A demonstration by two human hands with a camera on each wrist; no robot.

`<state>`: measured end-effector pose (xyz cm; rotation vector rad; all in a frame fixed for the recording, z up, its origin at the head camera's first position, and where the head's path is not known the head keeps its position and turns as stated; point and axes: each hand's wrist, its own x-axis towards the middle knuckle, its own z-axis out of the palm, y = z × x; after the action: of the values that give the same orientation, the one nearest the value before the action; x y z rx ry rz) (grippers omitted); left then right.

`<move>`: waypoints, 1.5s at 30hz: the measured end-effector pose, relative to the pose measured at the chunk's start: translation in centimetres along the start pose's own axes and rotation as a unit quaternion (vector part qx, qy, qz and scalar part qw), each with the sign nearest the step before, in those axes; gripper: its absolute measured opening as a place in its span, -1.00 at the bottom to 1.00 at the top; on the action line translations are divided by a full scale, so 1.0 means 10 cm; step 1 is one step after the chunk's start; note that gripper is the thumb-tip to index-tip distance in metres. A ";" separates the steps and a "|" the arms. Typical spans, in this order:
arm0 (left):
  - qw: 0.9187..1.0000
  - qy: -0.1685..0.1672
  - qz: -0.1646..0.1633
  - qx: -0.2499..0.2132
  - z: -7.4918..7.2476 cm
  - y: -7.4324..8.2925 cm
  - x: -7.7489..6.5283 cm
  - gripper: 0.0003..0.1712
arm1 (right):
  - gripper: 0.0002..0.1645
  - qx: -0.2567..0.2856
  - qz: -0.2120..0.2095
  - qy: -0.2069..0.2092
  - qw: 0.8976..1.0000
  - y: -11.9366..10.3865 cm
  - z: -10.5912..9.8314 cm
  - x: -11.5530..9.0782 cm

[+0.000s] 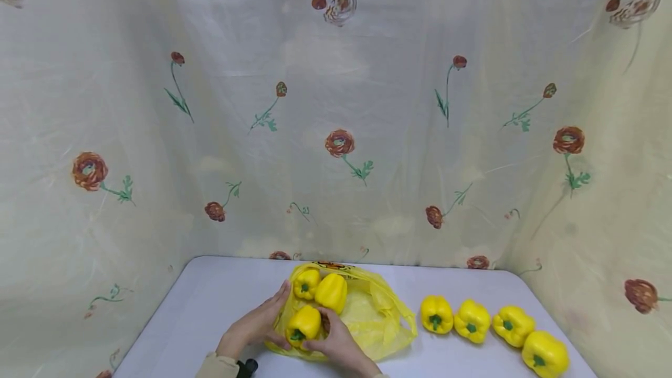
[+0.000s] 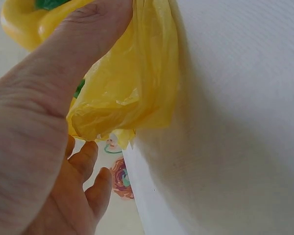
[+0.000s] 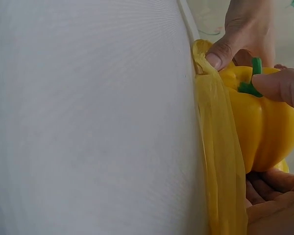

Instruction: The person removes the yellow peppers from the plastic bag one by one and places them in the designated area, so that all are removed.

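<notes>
My right hand grips a yellow bell pepper over the near left part of a yellow plastic bag. In the right wrist view its thumb lies by the green stem, with the fingers at the pepper's other side. My left hand stands at the bag's left edge, fingers extended; in the left wrist view its thumb lies against the bag's plastic. Two more peppers, one small-looking and one beside it, lie at the bag's far left.
Several yellow bell peppers stand in a slanting row on the right of the white table, from the nearest to the bag to one by the right edge. A flower-patterned curtain surrounds the back and sides.
</notes>
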<state>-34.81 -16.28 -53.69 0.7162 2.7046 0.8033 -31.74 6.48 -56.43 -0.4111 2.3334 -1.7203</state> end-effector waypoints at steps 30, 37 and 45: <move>1.000 -0.004 -0.016 0.010 0.01 0.02 0.02 0.52 | -0.08 -0.020 -0.041 0.042 0.998 -0.11 -0.18 -0.11; 1.000 -0.002 -0.014 0.012 0.02 0.02 0.02 0.53 | -0.12 -0.023 -0.057 0.055 0.997 -0.20 -0.28 -0.14; 1.000 -0.010 -0.026 0.011 0.00 0.01 0.03 0.54 | -0.08 -0.031 -0.051 0.062 0.996 -0.27 -0.43 -0.20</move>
<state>-35.02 -16.11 -53.67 0.6517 2.7067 0.7529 -30.99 10.29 -52.60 -0.4531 2.4989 -1.7692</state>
